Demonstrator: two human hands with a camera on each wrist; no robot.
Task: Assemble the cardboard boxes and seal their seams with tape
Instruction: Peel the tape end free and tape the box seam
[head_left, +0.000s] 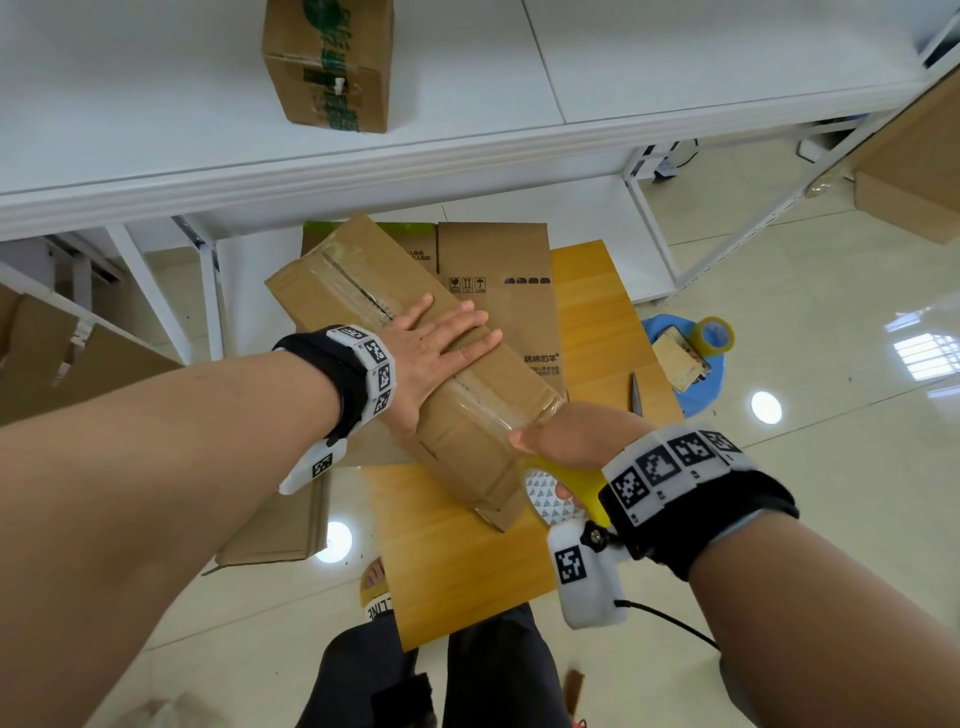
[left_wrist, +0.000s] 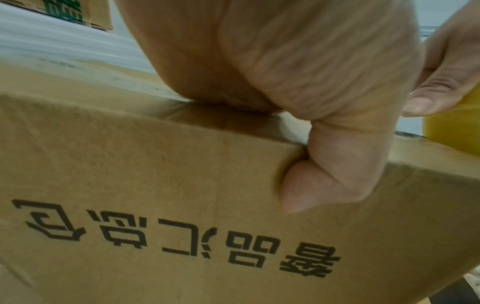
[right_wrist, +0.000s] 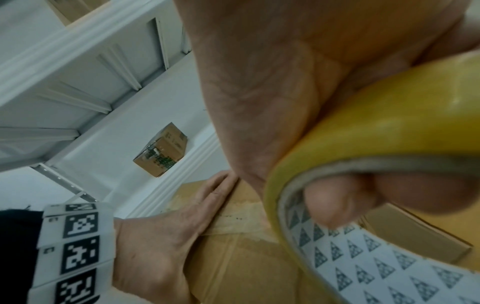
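Cardboard flats under taped box, spare tape roll nearby.

Left arm: bare forearm enters from 8 o'clock in the head view, reaching toward 2 o'clock; black strap and white marker band at the wrist.
Left hand: palm down, fingers straight and slightly spread, pointing to 2 o'clock, pressed flat on the cardboard box; the thumb bends down over the box edge onto its side.
Right arm: bare forearm enters from 4 o'clock, reaching toward 10 o'clock; same strap and marker band at the wrist.
Right hand: back of hand up, fingers curled through the core of the tape roll, gripping it at the box's near end.
Legs: dark trousers at 6 o'clock; one sandalled foot beside them.
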